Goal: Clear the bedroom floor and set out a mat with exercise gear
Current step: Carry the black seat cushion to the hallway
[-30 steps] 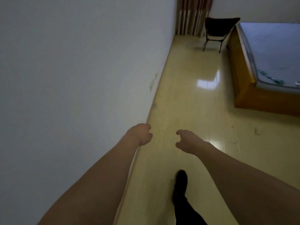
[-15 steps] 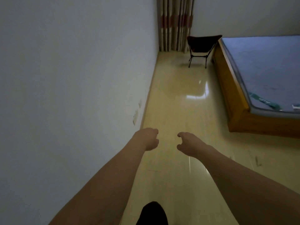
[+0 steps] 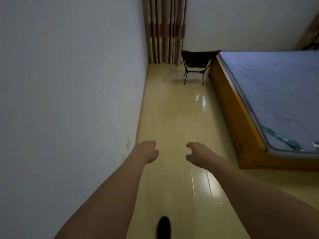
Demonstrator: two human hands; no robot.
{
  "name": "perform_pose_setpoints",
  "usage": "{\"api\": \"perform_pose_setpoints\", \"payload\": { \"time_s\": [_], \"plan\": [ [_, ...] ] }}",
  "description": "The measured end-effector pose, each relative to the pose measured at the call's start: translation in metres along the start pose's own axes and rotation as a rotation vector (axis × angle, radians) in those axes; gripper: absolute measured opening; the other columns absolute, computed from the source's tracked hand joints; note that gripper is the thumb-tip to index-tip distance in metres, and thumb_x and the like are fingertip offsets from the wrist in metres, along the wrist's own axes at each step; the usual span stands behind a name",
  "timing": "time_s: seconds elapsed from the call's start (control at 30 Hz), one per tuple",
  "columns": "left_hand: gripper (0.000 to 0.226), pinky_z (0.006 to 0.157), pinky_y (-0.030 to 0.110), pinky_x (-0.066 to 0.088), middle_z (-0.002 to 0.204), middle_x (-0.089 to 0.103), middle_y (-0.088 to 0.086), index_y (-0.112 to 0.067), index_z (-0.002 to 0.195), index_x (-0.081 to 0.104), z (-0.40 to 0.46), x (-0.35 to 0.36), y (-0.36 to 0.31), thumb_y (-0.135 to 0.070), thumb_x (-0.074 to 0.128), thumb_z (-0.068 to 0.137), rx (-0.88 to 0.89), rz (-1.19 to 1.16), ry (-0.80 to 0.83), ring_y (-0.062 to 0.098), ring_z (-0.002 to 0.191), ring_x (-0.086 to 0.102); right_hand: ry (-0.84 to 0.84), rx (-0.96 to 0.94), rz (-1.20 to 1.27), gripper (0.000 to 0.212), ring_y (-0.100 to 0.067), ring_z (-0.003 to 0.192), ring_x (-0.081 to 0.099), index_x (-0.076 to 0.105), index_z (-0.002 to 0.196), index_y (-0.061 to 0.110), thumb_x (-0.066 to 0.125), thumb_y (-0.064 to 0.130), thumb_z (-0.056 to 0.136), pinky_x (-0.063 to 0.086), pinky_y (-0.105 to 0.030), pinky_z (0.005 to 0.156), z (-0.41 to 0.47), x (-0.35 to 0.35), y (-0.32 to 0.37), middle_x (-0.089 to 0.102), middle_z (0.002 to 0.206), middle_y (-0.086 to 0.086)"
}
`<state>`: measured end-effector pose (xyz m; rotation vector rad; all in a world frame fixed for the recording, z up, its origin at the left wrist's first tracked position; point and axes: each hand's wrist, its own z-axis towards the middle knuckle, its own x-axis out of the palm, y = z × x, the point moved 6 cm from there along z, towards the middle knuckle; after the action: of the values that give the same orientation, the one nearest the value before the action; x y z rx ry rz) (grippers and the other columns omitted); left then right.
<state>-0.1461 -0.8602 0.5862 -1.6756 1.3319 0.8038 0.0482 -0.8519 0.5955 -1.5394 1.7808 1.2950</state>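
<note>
Both bare arms reach forward over the glossy pale floor (image 3: 174,118). My left hand (image 3: 146,150) is curled into a loose fist and holds nothing. My right hand (image 3: 198,155) hangs with fingers loosely curled, thumb apart, and is empty too. A black folding chair (image 3: 195,64) stands on the floor at the far end of the strip, between the curtain and the bed corner. No mat or exercise gear is in view.
A white wall (image 3: 69,100) with sockets (image 3: 128,143) runs along the left. A wooden bed frame (image 3: 241,128) with a blue-grey mattress (image 3: 276,94) fills the right. Striped curtains (image 3: 164,30) hang at the far end. My dark shoe (image 3: 164,227) shows at the bottom.
I have walked forward along the wall; the chair and bed are closer, the view has tilted up. Both hands keep the same pose and stay empty.
</note>
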Motion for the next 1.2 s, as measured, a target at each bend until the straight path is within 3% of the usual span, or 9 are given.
{"api": "perform_pose_setpoints", "payload": {
  "time_s": [0.37, 0.73, 0.97, 1.2],
  "plan": [
    [0.049, 0.102, 0.035, 0.041, 0.146, 0.045, 0.012, -0.011, 0.145, 0.039, 0.274, -0.102, -0.049, -0.032, 0.039, 0.101, 0.071, 0.035, 0.079, 0.027, 0.129, 0.047, 0.065, 0.127, 0.105, 0.057, -0.025, 0.133, 0.041, 0.032, 0.147, 0.014, 0.051, 0.024, 0.095, 0.038, -0.034, 0.106, 0.248, -0.111, -0.057, 0.039, 0.148, -0.008],
    [0.048, 0.103, 0.036, 0.043, 0.142, 0.05, 0.012, -0.01, 0.141, 0.044, 0.585, -0.281, -0.156, -0.032, 0.041, 0.099, 0.128, 0.022, 0.004, 0.028, 0.128, 0.049, -0.076, 0.21, 0.166, 0.054, -0.026, 0.13, 0.045, 0.037, 0.145, 0.014, 0.051, 0.025, 0.094, 0.042, -0.034, 0.103, 0.525, -0.338, -0.127, 0.044, 0.146, -0.009],
    [0.049, 0.105, 0.035, 0.042, 0.143, 0.05, 0.009, -0.011, 0.142, 0.045, 0.756, -0.332, -0.185, -0.033, 0.044, 0.097, 0.098, -0.076, 0.085, 0.026, 0.128, 0.05, -0.006, 0.196, 0.178, 0.053, -0.026, 0.129, 0.047, 0.036, 0.145, 0.014, 0.051, 0.024, 0.095, 0.044, -0.034, 0.102, 0.679, -0.414, -0.144, 0.044, 0.145, -0.009],
    [0.045, 0.1, 0.035, 0.043, 0.141, 0.051, 0.01, -0.012, 0.139, 0.047, 0.963, -0.413, -0.194, -0.029, 0.042, 0.098, 0.088, 0.079, 0.132, 0.028, 0.125, 0.051, -0.043, 0.28, 0.187, 0.052, -0.026, 0.126, 0.049, 0.037, 0.145, 0.016, 0.052, 0.022, 0.095, 0.046, -0.033, 0.098, 0.862, -0.532, -0.175, 0.046, 0.143, -0.008]
  ]
}}
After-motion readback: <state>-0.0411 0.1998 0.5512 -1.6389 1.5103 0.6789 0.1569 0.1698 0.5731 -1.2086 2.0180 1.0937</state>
